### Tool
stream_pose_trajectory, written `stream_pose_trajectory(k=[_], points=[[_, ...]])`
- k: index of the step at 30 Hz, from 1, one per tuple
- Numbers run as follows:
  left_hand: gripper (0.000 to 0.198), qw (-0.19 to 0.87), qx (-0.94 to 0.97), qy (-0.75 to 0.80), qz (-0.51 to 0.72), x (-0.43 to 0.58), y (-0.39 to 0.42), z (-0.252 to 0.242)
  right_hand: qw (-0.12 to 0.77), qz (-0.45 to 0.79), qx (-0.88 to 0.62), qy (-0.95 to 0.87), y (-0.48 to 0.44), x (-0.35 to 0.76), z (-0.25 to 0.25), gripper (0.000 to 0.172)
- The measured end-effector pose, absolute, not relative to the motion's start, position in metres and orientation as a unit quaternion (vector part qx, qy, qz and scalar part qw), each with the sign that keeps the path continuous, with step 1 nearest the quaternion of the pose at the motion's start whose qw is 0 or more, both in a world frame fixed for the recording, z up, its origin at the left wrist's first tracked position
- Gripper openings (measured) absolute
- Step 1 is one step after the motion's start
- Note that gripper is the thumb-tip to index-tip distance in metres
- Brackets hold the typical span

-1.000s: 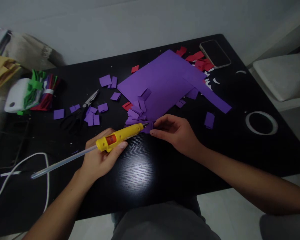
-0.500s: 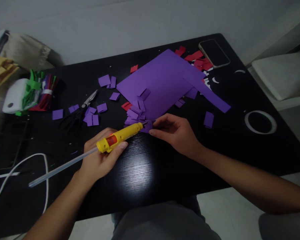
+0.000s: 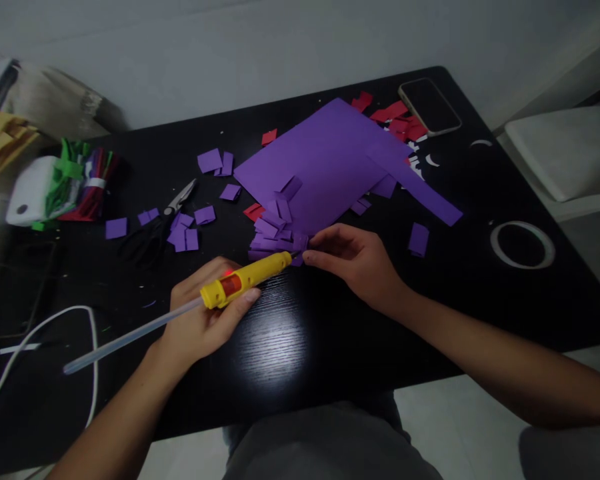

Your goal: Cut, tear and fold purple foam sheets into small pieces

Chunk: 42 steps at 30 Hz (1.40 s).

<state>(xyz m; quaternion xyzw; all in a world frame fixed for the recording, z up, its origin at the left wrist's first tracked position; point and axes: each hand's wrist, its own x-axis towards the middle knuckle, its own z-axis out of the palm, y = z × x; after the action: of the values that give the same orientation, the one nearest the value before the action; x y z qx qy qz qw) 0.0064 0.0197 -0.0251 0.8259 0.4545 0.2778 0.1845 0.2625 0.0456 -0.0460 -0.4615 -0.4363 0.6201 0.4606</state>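
One yellow glue gun (image 3: 254, 274), gripped in left hand (image 3: 195, 320); one purple piece (image 3: 301, 242), pinched in right hand (image 3: 363, 267); scissors (image 3: 169, 211), left.

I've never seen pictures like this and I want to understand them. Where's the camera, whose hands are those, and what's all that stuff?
There's no robot here. A camera on a person's head looks down at that person's own bare hands. The left hand holds a yellow glue gun, with a long clear stick poking out of its back. The right hand seems to hold a small purple piece near the gun's tip. On the black table you can see a big purple sheet, red scraps, scissors, a phone and a pale ring.
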Motion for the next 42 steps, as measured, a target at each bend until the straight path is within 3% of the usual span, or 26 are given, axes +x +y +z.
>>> stream_pose_trajectory(k=[20, 30, 36, 42], points=[[0.024, 0.16, 0.835, 0.442, 0.286, 0.006, 0.021, -0.027, 0.463, 0.628, -0.47, -0.413, 0.048, 0.264, -0.044, 0.033], [0.003, 0.159, 0.838, 0.421, 0.308, 0.011, 0.019, -0.025, 0.484, 0.626, -0.463, -0.4, 0.049, 0.264, -0.044, 0.029], [0.013, 0.116, 0.822, 0.474, 0.293, -0.007, 0.026, -0.027, 0.506, 0.644, -0.437, -0.372, 0.051, 0.266, -0.047, 0.024], [0.032, 0.054, 0.761, 0.631, 0.143, -0.024, 0.039, -0.027, 0.501, 0.683, -0.4, -0.35, 0.051, 0.267, -0.05, 0.016]])
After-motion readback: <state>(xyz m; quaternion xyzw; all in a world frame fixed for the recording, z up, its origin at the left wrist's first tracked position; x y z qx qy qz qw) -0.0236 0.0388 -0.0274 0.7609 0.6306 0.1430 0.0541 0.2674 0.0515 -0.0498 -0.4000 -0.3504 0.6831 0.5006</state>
